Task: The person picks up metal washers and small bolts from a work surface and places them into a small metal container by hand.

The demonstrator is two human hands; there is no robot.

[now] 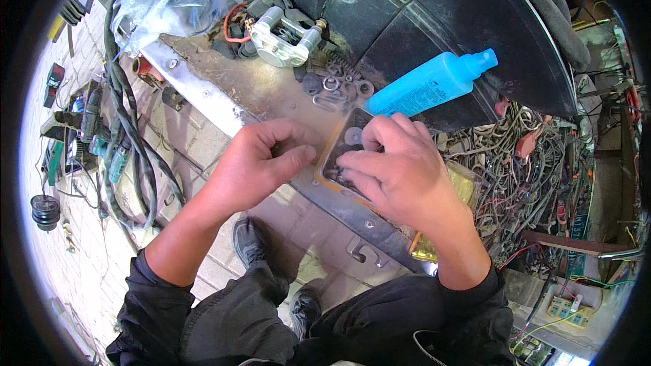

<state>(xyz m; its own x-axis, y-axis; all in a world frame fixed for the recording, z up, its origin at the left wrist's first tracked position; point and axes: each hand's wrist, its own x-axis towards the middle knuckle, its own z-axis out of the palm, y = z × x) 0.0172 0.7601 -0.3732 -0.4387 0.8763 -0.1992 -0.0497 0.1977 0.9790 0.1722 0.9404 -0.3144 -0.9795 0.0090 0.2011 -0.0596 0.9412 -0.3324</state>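
Observation:
My right hand (404, 165) reaches from the right into a shallow tray (333, 160) with a yellowish rim. Its fingertips are down among small metal parts, near a round washer (353, 136), and whether they pinch anything is hidden. Left of the tray, my left hand (272, 157) hovers with curled fingers and the thumb pointing towards the tray. I cannot tell if something small sits inside that curl. Just beyond the tray lies a blue spray bottle (430, 84) on its side. Loose washers and rings (338, 84) are piled behind the tray.
A pale metal brake caliper (285, 38) and a clear plastic bag (178, 0) lie at the far side. Tangled wires (513, 162) heap up on the right, beside a yellow packet (424, 246). Thick hoses (132, 132) and a tool tray with power tools (91, 112) are at left.

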